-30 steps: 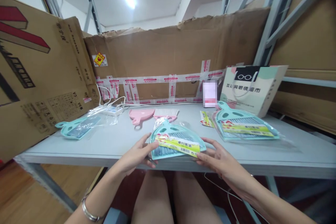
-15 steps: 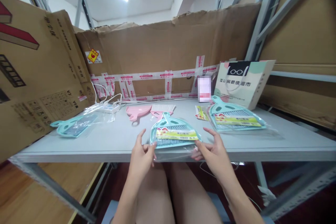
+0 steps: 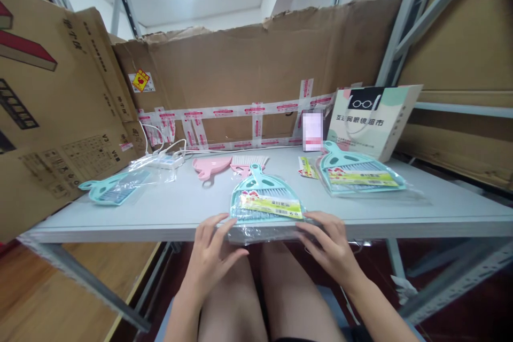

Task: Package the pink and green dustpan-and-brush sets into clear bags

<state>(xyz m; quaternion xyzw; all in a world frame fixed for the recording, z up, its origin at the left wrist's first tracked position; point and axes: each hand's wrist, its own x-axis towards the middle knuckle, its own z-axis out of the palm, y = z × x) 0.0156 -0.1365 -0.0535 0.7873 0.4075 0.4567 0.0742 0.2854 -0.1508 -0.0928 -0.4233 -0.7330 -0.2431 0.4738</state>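
A teal dustpan-and-brush set in a clear plastic bag lies at the front edge of the table, handle pointing away. Its yellow-green label card rests slanted across the brush. The bag's loose end hangs over the edge. At its left corner is my left hand, open, fingertips at the bag and thumb apart. My right hand is open at the right corner, fingers spread and touching the bag's side. Neither hand grips the set.
Pink dustpan and pink brush lie behind the set. More bagged teal sets are at right beside label cards. A teal dustpan and power strip are at left. A phone and paper bag stand behind.
Both thumbs have come off the bag, and my fingers have opened out along its front corners. The bagged set now lies flat on the table, its label more slanted.
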